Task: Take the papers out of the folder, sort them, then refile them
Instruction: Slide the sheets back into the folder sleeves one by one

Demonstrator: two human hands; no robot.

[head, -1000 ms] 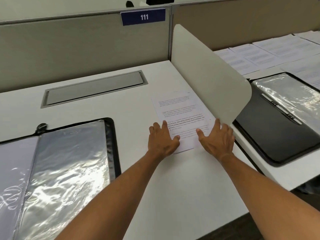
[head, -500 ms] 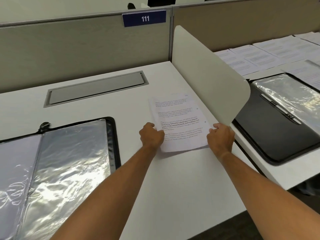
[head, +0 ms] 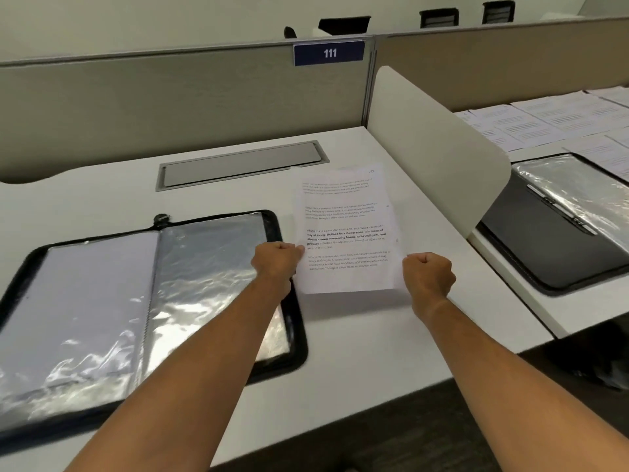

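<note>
Gripping the printed paper [head: 343, 229] by both side edges, left hand [head: 276, 259] and right hand [head: 428, 274] are curled tight around it, lifted off the white counter [head: 357, 352]. Open black folder [head: 143, 301] lies at 9 o'clock of the sheet.

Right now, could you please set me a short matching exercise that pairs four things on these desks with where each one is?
Things:
1. printed sheet
2. open folder
3. second folder
4. loose papers

Places:
A. spread out on the far right desk
B. lying left of the held sheet
C. beyond the white divider
D. gripped by the left hand and right hand

Pairs: 1-D, 2-B, 3-C, 4-A
</note>
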